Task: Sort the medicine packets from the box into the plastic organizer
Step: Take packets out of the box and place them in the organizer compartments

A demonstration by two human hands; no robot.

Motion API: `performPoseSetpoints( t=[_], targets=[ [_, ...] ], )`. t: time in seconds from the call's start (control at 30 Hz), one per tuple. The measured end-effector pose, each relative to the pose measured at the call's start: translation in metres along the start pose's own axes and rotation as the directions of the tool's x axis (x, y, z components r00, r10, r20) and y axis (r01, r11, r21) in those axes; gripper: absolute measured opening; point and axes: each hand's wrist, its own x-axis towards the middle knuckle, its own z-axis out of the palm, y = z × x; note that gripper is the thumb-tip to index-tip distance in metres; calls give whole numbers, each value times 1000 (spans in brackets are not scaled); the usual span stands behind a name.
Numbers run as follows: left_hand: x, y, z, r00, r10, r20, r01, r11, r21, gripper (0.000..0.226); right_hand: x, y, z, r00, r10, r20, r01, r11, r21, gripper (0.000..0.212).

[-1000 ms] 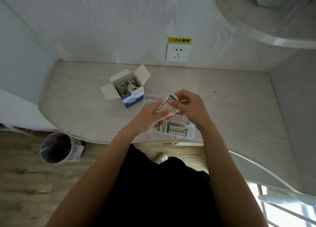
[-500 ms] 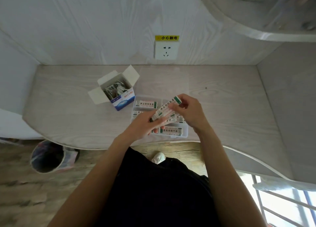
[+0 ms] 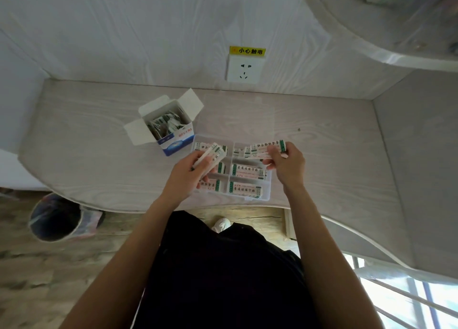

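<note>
Left hand (image 3: 187, 177) fingers grip a few medicine packets (image 3: 210, 155) over plastic organizer (image 3: 266, 192); right hand (image 3: 287, 164) pinches one packet (image 3: 269, 147) above its far-right compartment; open box (image 3: 171, 125) just left on desk (image 3: 322, 155)

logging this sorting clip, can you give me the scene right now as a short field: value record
surface: pale wood-grain desk
source: open white and blue cardboard box, packets still inside
target: clear plastic compartment organizer, white and green packets in its compartments
left hand: left hand holds a small stack of white and green packets over the organizer's left side
right hand: right hand pinches one white and green packet above the far right compartment
background: white wall socket under a yellow label
floor: dark bin left of the desk
</note>
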Motion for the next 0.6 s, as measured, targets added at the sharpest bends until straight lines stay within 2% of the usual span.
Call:
performPoseSetpoints(
  t=[0.13,0.23,0.4,0.6],
  targets=[
    [-1,-1,-3,1000,-1,-26,1,1000,-2,13,1,-4,12,997,-72,-2,71,984,-161,7],
    [0,1,-7,1000,-3,-26,3,1000,1,16,0,-5,23,993,-115,33,120,937,-327,18],
    [0,7,-11,1000,-8,-27,7,999,-36,12,5,-8,24,974,-175,145,227,734,-640,12],
    [-4,12,-13,999,-26,-38,25,999,-33,10,8,-15,22,939,-234,254,341,515,-787,22]
  ],
)
